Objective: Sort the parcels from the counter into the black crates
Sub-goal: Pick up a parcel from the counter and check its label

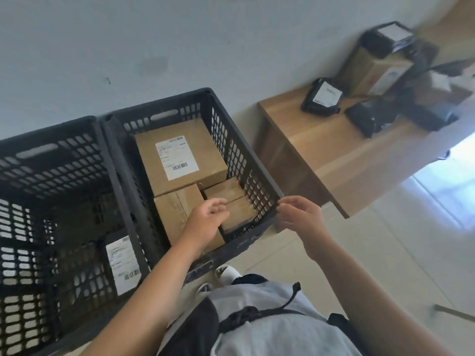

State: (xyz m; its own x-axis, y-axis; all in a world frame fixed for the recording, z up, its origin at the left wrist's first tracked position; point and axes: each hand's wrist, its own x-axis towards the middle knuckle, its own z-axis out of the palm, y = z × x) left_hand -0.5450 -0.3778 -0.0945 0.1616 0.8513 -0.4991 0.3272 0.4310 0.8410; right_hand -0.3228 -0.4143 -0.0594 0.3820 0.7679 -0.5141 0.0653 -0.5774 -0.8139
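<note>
Now the left hand (208, 217) rests with relaxed fingers over the small brown cardboard parcels (226, 201) inside the right black plastic crate (253, 160), probably after placing one, while the right hand (300, 214), empty and loosely open, hovers beside this crate, and more parcels wait on the wooden desk (321, 140) right of it.

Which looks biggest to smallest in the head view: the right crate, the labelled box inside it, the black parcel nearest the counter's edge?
1. right crate
2. labelled box
3. black parcel, though it is farther away, so its true size is unsure.
</note>
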